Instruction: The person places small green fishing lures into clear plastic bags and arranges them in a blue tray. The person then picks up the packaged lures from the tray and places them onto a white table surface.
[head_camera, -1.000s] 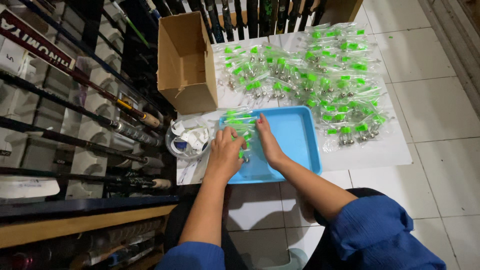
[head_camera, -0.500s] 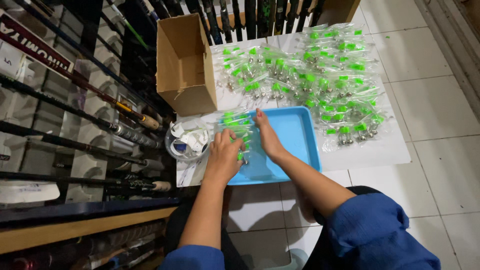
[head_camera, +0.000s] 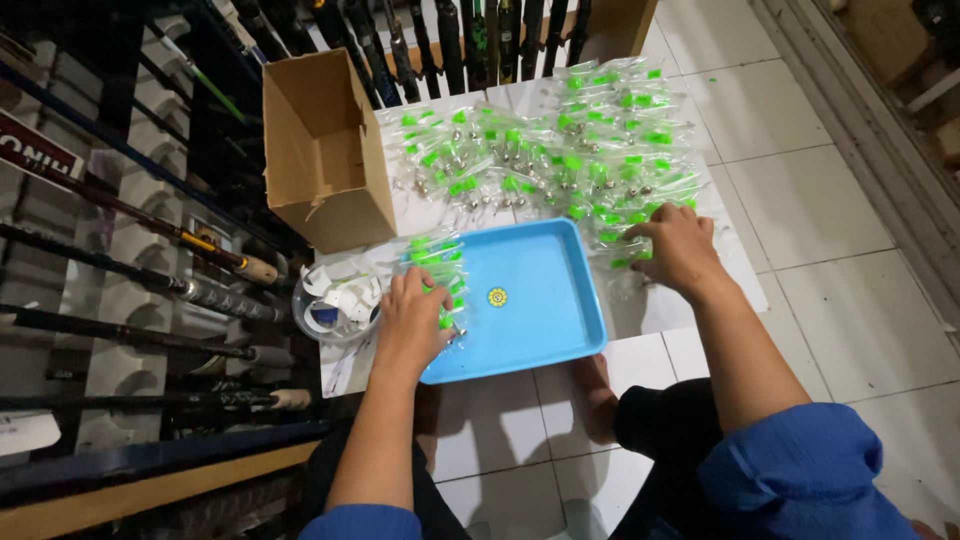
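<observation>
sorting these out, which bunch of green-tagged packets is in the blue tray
The small stack under the left hand, at the blue tray's left edge; the others lie loose outside it.

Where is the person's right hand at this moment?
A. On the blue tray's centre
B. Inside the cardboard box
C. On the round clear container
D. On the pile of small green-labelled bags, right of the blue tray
D: the right hand rests on the bag pile, beside the blue tray.

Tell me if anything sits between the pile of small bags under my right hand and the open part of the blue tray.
Nothing visible does. The right hand rests on the bags just past the blue tray rim, and its middle is bare; the left hand holds a stack at its far edge.
</observation>
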